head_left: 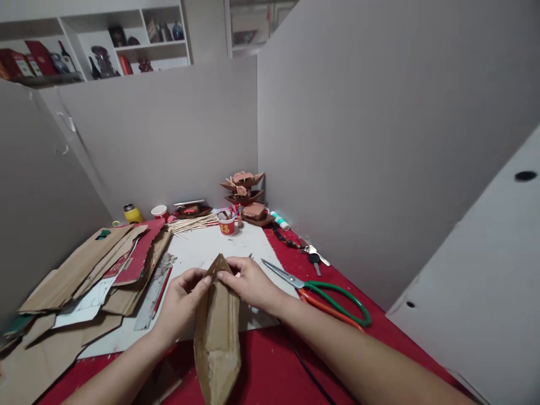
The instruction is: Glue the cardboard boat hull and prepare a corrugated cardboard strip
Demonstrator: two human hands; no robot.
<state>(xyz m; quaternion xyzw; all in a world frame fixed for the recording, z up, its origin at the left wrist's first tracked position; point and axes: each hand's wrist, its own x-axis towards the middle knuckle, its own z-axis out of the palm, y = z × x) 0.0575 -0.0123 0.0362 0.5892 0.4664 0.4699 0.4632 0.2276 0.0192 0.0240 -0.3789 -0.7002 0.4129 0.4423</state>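
Between my hands is a boat-shaped cardboard piece [218, 320], long and narrow, with folded-up sides and a pointed far end. My left hand [188, 292] pinches its left edge near that tip, thumb on the inside. On the opposite edge my right hand [244, 281] grips the same tip between thumb and fingers. The near end of the cardboard boat runs down to the bottom of the view. Scissors [320, 289] with green handles lie to the right of my right hand, with an orange handle showing beneath.
Stacked cardboard sheets [76, 275] cover the left side, beside a ruler [154, 298] and a red pencil [163, 289]. Thin sticks [196, 224], a paper cup [226, 226] and brown model boats [243, 194] stand at the back. Keys [315, 260] lie by the right partition [358, 140].
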